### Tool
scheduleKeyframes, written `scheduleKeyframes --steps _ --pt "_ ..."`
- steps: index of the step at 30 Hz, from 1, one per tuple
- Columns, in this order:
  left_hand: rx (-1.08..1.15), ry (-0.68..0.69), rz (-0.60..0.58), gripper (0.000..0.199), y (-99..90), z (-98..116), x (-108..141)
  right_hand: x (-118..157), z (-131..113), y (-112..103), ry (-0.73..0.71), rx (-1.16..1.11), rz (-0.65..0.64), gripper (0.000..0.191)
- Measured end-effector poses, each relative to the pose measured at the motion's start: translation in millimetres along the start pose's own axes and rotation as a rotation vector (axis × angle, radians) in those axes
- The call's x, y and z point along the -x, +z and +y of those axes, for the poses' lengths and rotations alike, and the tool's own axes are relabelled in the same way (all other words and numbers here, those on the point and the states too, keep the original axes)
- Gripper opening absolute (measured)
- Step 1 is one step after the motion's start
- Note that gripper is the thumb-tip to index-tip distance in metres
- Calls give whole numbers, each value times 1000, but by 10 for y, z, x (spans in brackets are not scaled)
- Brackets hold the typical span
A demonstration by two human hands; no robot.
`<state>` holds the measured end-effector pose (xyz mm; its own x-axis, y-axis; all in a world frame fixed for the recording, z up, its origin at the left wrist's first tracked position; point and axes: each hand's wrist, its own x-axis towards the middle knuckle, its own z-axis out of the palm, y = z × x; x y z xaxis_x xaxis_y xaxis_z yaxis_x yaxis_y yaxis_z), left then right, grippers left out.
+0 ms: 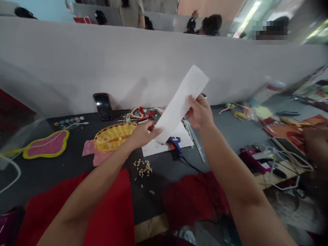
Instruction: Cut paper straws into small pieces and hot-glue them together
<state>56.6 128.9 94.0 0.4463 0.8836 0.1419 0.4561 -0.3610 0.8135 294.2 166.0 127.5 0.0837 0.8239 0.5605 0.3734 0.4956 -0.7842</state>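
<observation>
A long white strip (182, 99), which looks like paper or thin card, is held up at a slant above the table. My left hand (145, 132) pinches its lower left end. Farther up, my right hand (201, 111) grips its right edge with the thumb on the near face. Below the strip lies a white sheet (151, 147), partly covered. On that sheet rests a blue glue gun (176, 145) with an orange part, its black cord running toward me. A yellow wicker basket (115, 136) stands left of my left hand, on pink pieces (88, 147).
Small pale pieces (145, 168) lie scattered in front of the basket. Red cloth (110, 205) covers the near left edge. A phone (102, 106) leans against the white partition (77, 61). At right are a purple glue gun (256, 160), tangled cables and another person's hand (317, 147).
</observation>
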Motion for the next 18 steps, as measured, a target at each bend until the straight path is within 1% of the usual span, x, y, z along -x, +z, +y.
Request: scheduleKeyframes --steps 2,3,5,6,8,9,11,13,15,17,18 --pt "146 -35 4 37 97 81 138 311 -153 77 69 -110 -12 38" --pt "229 -49 18 36 147 113 203 485 -231 116 110 -152 -45 38" --pt "367 -67 52 36 245 166 322 867 -366 190 193 -214 -158 38" --pt "395 -72 63 36 294 192 379 1068 -412 223 241 -250 -224 38" --pt "360 -72 71 36 395 249 501 1455 -445 266 349 -320 -324 37" --pt "314 -64 72 36 445 283 570 1627 -425 270 397 -345 -315 36" --pt "223 -32 77 34 536 353 731 1895 -317 222 492 -400 -195 35" --pt "148 0 106 34 603 397 921 2040 -136 87 620 -452 -125 36" --pt "50 19 135 31 633 379 1119 2070 80 -131 697 -484 -24 35" --pt "-45 60 148 26 630 284 1300 2018 292 -397 707 -503 95 33" --pt "-93 88 151 24 620 211 1379 1973 388 -533 701 -503 126 33"
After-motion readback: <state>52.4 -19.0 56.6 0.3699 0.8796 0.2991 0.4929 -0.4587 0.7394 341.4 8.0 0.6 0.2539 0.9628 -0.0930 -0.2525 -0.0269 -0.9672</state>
